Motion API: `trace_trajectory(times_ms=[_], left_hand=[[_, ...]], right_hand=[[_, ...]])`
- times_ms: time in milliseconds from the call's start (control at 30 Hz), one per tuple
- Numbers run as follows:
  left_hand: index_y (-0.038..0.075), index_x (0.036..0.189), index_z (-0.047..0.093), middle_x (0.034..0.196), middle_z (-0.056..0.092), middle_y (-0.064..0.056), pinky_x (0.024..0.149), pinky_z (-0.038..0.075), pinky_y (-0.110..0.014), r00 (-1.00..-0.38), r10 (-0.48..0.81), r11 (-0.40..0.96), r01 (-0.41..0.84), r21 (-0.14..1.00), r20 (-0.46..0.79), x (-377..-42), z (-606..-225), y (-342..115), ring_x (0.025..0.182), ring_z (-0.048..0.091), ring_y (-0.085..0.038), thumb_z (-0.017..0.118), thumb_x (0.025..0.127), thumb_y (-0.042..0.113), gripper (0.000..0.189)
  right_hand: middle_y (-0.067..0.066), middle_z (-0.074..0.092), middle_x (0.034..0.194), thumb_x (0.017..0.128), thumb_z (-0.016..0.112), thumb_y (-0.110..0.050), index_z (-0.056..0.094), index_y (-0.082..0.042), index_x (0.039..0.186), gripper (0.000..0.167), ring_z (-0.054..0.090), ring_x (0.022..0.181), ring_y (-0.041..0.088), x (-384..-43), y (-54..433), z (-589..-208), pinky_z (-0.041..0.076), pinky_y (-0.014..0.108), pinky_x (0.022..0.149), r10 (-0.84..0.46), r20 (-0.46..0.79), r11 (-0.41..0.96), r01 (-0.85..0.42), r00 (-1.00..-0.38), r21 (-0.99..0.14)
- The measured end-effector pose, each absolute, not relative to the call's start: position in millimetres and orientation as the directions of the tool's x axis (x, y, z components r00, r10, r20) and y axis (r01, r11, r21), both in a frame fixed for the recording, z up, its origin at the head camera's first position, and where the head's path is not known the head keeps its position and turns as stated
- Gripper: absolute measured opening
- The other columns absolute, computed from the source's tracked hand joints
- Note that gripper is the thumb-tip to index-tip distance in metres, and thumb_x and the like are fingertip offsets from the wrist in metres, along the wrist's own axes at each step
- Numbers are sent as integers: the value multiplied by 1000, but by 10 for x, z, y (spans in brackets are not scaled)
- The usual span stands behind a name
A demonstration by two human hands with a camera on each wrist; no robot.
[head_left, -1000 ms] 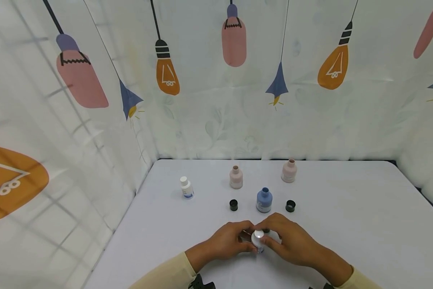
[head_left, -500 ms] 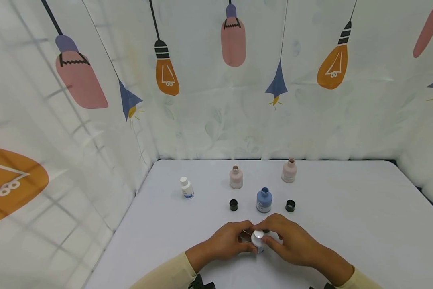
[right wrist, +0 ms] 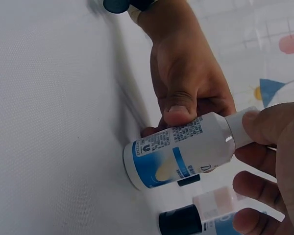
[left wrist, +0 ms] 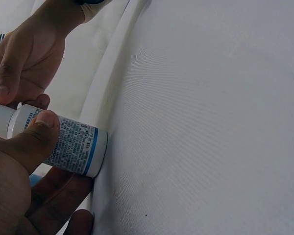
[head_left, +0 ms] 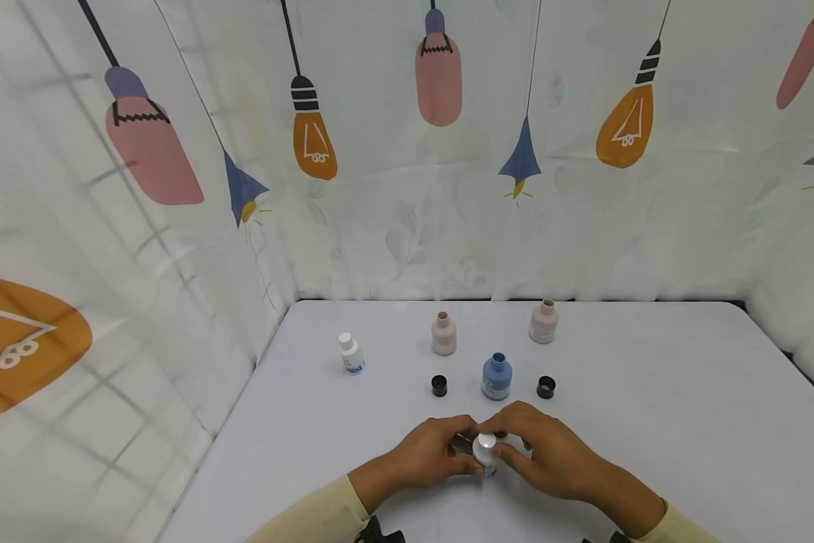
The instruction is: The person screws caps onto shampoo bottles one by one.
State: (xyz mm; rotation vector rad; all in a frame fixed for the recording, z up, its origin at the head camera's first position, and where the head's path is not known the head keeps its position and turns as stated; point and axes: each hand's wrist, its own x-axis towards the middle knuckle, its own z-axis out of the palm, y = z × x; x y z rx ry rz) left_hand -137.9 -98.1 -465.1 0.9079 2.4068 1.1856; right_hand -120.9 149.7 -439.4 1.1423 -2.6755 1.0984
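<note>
A small white bottle (head_left: pixel 485 452) with a blue-banded printed label stands on the table in front of the person. The left hand (head_left: pixel 428 452) grips its body, with the thumb (left wrist: pixel 41 129) lying across the label and fingers on the opposite side. At the bottle's top, the right hand (head_left: pixel 549 458) pinches the white cap (right wrist: pixel 240 128) between thumb and finger. The cap sits on the bottle's neck. Its other fingers are curved and touch nothing visible in the right wrist view. Behind the right fingers, a dark cap (head_left: pixel 502 434) is mostly hidden.
A blue bottle (head_left: pixel 497 377) without a cap stands just beyond the hands. Black caps (head_left: pixel 439 385) lie on either side of it. Two uncapped pink bottles (head_left: pixel 443 334) are farther back, and a capped white bottle (head_left: pixel 351 353) is at left. Patterned cloth walls (head_left: pixel 407 226) border the white table.
</note>
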Motion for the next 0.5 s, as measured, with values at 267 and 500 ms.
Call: trace_trajectory(times_ms=[267,500], left_hand=[[23,122,64,116,69,16,78,53,-18,-751,660,461,408,788,3,-1374,-4655,-986,102,64,3,81,90,30,37],[23,121,65,116,70,15,78,53,-18,-752,659,458,412,788,11,-1371,-4652,-985,102,65,3,81,90,30,36]], right_hand=[[-17,62,120,100,71,-31,68,-25,128,29,60,101,12,-1212,1500,-4406,53,26,70,-624,300,468,-652,-722,-596],[-18,61,114,98,72,-32,68,-25,124,27,60,98,11,-1213,1489,-4408,52,25,70,-617,319,476,-664,-719,-576]])
